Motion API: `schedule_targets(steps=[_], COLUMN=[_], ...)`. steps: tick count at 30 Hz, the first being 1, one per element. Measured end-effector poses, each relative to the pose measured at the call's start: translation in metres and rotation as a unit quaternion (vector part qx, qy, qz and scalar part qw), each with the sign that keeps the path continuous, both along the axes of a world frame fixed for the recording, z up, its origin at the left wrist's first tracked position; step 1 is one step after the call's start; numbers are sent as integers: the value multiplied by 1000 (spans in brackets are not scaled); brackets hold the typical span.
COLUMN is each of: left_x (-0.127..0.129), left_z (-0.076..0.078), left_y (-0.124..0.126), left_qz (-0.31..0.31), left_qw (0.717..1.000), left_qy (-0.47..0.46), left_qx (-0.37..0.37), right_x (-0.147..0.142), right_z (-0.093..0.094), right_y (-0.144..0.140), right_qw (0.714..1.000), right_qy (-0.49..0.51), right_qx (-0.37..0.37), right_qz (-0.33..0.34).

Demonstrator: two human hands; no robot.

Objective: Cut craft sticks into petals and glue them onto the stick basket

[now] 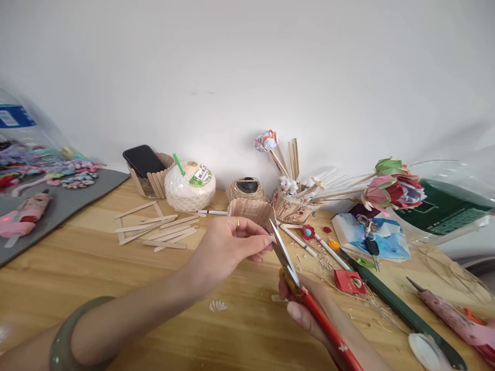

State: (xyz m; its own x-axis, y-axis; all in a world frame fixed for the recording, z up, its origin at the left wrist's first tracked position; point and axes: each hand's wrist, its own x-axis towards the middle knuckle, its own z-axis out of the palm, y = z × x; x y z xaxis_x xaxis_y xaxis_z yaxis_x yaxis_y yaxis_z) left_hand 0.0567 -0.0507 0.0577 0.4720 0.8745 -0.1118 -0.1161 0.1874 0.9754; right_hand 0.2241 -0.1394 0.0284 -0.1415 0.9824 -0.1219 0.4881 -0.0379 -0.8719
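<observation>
Above table [232, 340] — right hand [324, 298] grips scissors [314, 309]; left hand [228, 242] pinched

The piece [273, 238] in the left hand [226, 242] is too small to tell; the bottom edge cuts off the scissors [303, 294], the left edge a bottle [17, 117], the right edge a pink tool [450, 315]

A pale wall [216, 67] backs a wooden table [88, 288].

Your left hand [232, 241] is pinching, its back facing you; your right hand [308, 321] is gripping, lower down.
</observation>
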Motion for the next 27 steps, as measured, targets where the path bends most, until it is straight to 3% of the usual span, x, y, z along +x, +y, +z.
schedule_targets(steps=[27], left_x=[3], left_z=[1], left_y=[-4], left_qz=[20], left_qw=[1000], left_qy=[-10], left_qx=[-19], right_x=[-12], right_z=[4], right_y=[0], right_qw=[998], right_qy=[-25], right_qx=[-33], right_qz=[-53])
